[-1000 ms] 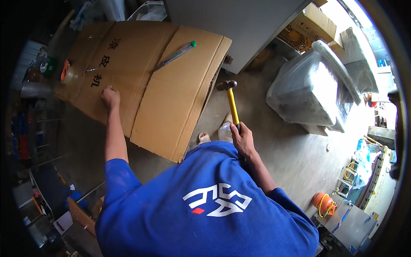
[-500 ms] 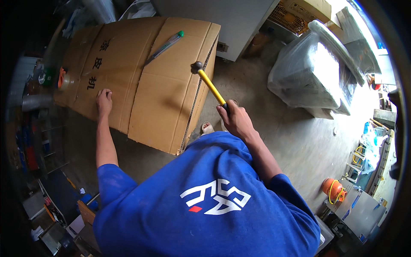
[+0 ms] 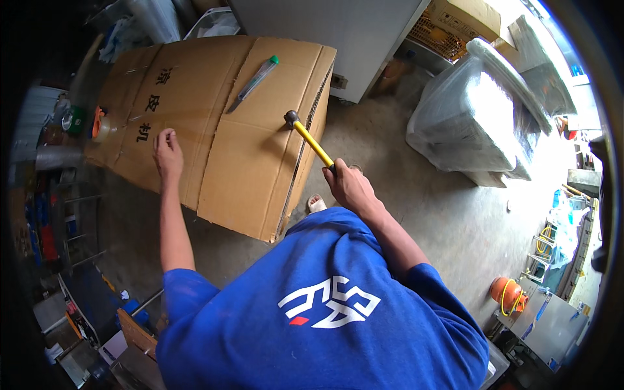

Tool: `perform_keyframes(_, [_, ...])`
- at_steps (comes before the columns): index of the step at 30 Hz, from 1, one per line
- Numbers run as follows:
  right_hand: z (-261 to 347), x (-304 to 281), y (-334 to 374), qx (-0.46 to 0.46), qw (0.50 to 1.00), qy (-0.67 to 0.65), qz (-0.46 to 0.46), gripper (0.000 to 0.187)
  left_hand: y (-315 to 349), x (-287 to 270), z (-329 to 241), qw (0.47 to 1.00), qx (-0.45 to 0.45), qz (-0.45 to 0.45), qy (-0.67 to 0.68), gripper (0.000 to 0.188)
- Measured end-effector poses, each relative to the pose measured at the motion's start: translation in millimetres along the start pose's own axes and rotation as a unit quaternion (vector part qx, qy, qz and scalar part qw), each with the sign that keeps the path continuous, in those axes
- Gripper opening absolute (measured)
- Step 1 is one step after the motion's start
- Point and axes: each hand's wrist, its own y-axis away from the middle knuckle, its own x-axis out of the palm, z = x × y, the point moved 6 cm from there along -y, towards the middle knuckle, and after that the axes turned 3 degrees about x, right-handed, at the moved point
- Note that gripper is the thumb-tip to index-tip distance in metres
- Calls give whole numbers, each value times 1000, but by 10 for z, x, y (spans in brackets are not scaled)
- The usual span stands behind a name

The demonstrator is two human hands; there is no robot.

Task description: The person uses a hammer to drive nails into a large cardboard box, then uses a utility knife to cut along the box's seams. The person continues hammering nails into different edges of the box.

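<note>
A large brown cardboard box (image 3: 253, 175) with dark printed characters lies in front of me. My right hand (image 3: 351, 188) grips a hammer (image 3: 312, 143) by its yellow and black handle. Its dark rounded head is over the box, near the right end. Over the near left part of the box is my left hand (image 3: 169, 156), with fingers curled together. What they hold, if anything, is too small to tell. On the far right part of the lid rests a slim clear tool with a green end (image 3: 255, 83). A tape roll with an orange dispenser (image 3: 99, 127) sits at the left end.
Bulky plastic-wrapped equipment (image 3: 468, 110) stands on the floor to the right. Behind the box rises a grey panel (image 3: 325, 32). An orange gas cylinder (image 3: 508, 296) with a yellow hose is at the lower right, and racks with assorted tools line the left.
My left hand has shifted right and lifted a little, its fingers more upright. The hammer head has come lower and slightly left, nearer the box top. The view has tilted slightly.
</note>
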Motion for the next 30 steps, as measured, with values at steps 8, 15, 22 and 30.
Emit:
perform_keyframes(8, [-30,-254,-214,1,999,-39,3,40,562,283,-1105,974,-56,-39,217,26])
perform_keyframes(15, [-368,-809,-904,0,1000,-6,-16,36,1014,701,-1846,964,-77,13,256,40])
perform_keyframes(22, [-560,-973,-1162,-40,998,16,55,37,1182,923,-2104,955,-174,19,240,42])
perform_keyframes(30, [-768,-1407,-1721,-42,998,31,40,36,1130,1146,-2570,955,-196,-44,217,36])
